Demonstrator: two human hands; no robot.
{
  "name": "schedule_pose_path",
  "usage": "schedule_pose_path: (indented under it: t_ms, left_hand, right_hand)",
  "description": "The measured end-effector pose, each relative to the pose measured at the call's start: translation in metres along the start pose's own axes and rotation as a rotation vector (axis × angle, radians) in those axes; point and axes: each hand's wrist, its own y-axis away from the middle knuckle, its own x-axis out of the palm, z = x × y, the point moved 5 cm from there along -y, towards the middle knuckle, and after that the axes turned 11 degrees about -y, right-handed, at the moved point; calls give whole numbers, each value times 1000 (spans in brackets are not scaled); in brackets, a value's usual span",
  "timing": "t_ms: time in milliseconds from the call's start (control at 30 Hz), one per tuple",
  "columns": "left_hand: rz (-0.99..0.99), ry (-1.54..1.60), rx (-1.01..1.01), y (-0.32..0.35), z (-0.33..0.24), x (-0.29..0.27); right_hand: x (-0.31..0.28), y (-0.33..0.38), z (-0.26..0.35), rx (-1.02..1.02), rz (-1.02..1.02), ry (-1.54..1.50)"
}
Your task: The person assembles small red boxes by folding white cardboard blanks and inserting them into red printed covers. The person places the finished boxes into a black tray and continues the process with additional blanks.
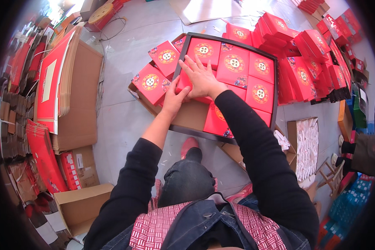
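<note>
A shallow dark-rimmed tray [275,89] lies in front of me, partly filled with red gift boxes [234,62] bearing round gold emblems. Near its left rim, my left hand [173,100] grips the corner of one red box [183,81], thumb on its near side. My right hand [203,78] lies across the same box with fingers spread, covering much of it. Bare brown cardboard [191,116] shows at the tray's near left. Just outside the left rim are more red boxes [150,82] in a carton.
Stacked red boxes [302,75] crowd the area right of the tray. A carton of white packets [307,143] sits at the lower right. Flattened cardboard [77,91] and an open carton [85,206] stand to my left. Another person's legs [364,154] show at the far right.
</note>
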Motion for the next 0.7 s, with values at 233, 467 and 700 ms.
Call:
schedule_pose_path:
  t_ms: [233, 467, 700]
  left_hand:
    - [-71, -423, -156, -5, 12, -7]
    - [-324, -1077, 250, 45, -40, -28]
    - [-41, -1030, 27, 21, 14, -45]
  right_hand:
    - [19, -18, -3, 7, 163, 24]
    - [54, 18, -7, -25, 20, 152]
    - [62, 13, -15, -199, -10, 226]
